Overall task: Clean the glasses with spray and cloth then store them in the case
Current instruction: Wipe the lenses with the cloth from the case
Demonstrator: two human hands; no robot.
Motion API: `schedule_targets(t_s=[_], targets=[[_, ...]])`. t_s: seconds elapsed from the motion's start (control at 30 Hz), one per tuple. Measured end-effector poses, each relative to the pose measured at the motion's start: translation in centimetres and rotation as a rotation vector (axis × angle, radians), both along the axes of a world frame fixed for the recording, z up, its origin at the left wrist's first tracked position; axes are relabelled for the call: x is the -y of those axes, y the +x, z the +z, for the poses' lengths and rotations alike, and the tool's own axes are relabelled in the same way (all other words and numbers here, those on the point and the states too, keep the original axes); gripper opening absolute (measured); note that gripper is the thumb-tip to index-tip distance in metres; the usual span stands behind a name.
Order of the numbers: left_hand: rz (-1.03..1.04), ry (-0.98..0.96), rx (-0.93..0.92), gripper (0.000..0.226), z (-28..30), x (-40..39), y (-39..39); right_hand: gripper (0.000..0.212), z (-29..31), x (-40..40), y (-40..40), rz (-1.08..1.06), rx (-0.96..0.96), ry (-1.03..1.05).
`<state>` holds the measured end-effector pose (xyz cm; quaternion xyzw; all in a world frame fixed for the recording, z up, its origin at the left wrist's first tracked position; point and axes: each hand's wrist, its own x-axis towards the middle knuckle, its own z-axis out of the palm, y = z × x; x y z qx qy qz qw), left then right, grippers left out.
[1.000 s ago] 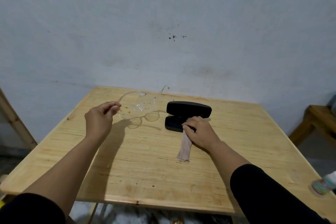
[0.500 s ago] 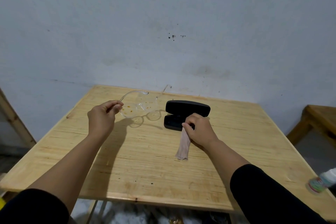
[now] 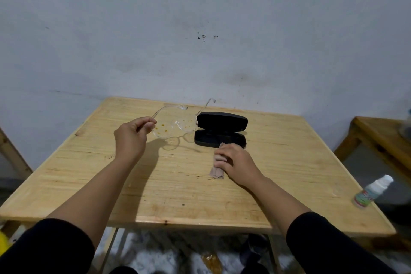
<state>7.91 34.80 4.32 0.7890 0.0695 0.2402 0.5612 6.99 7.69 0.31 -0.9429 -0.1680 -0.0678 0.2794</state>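
Note:
My left hand pinches the left end of clear-framed glasses and holds them above the wooden table. The lenses are speckled with orange-brown spots, and both arms are unfolded toward the wall. A black glasses case lies open just right of the glasses. My right hand rests on a folded beige cloth in front of the case, fingers curled over it. A small white spray bottle with a green and red label stands near the table's right edge.
A grey wall stands right behind the table. A second wooden table is at the right, lower down. A wooden post leans at the far left. Below the table's front edge the floor shows clutter.
The glasses in my left hand have shifted right, close to the open case. My right hand has moved back from the case, toward me along the cloth. The spray bottle has come further into view.

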Motion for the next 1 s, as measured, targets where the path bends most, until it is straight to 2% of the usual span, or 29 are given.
schedule_targets(t_s=[0.07,0.2,0.27,0.33,0.43,0.57,0.67,0.87,1.0], targets=[[-0.003,-0.017,-0.004,0.011,0.0,0.0,-0.3,0.031,0.1,0.0,0.0,-0.006,-0.026,0.002],[-0.001,-0.034,0.001,0.011,-0.2,0.0,-1.0,0.012,0.1,-0.9,0.1,-0.042,0.005,0.001],[-0.009,-0.056,0.001,0.011,-0.4,0.0,-1.3,0.012,0.1,-1.4,-0.1,-0.099,0.034,0.043],[-0.011,-0.058,-0.002,0.011,-0.6,0.1,-1.6,0.011,0.3,-1.7,-0.6,-0.164,0.042,0.148],[-0.020,-0.048,0.004,0.011,-1.2,0.4,-1.9,0.007,0.6,-2.1,-1.0,-0.307,-0.053,0.421],[-0.051,-0.050,0.014,0.012,-1.8,1.2,-2.3,0.029,1.5,-2.9,-1.3,-0.342,-0.211,0.868],[-0.090,-0.063,0.029,0.013,-1.7,2.4,-2.9,0.014,2.4,-3.6,-1.4,-0.350,-0.199,1.065],[-0.178,-0.097,0.078,0.027,-0.8,4.1,-4.0,0.004,3.5,-4.7,-1.9,-0.383,-0.184,1.274],[-0.173,-0.095,0.108,0.026,-0.3,4.5,-4.4,0.005,3.8,-5.2,-2.2,-0.390,-0.126,1.243]])
